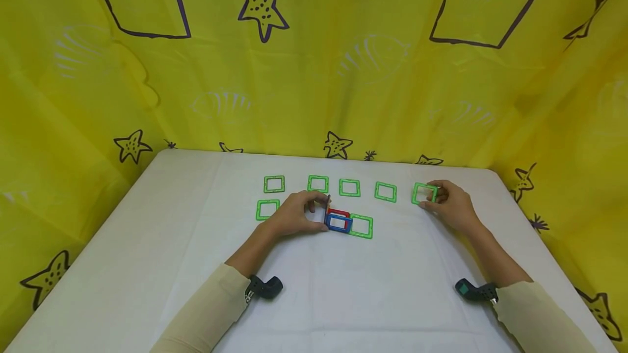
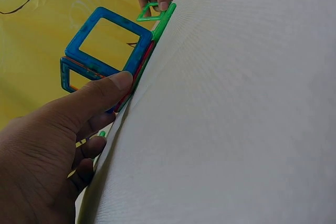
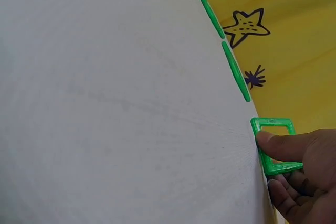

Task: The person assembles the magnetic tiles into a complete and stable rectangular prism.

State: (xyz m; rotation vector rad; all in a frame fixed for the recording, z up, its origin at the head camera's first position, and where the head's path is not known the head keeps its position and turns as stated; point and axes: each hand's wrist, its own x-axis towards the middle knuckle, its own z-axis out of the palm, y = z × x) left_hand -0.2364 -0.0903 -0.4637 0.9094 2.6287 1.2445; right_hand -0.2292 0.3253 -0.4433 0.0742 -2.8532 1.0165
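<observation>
My left hand [image 1: 294, 215] grips the left side of a small structure of square frame tiles. Its thumb lies on the lower corner of an upright blue square tile [image 2: 84, 31]. A second blue tile [image 2: 64, 74] stands at an angle to the first along one edge. Behind the front blue tile shows a red tile [image 1: 339, 211], low at the base. Flat on the table, a green square tile [image 1: 370, 228] adjoins the structure's right side. Farther right, my right hand [image 1: 455, 207] pinches another green square tile [image 3: 278, 121] by its right side, thumb in front; that tile is tilted up.
Several green square tiles lie spaced out along the back of the white table [image 1: 382, 287], among them one [image 1: 386, 200] left of my right hand and one [image 1: 259, 210] beside my left hand. A yellow patterned cloth [image 1: 314, 70] hangs behind the table.
</observation>
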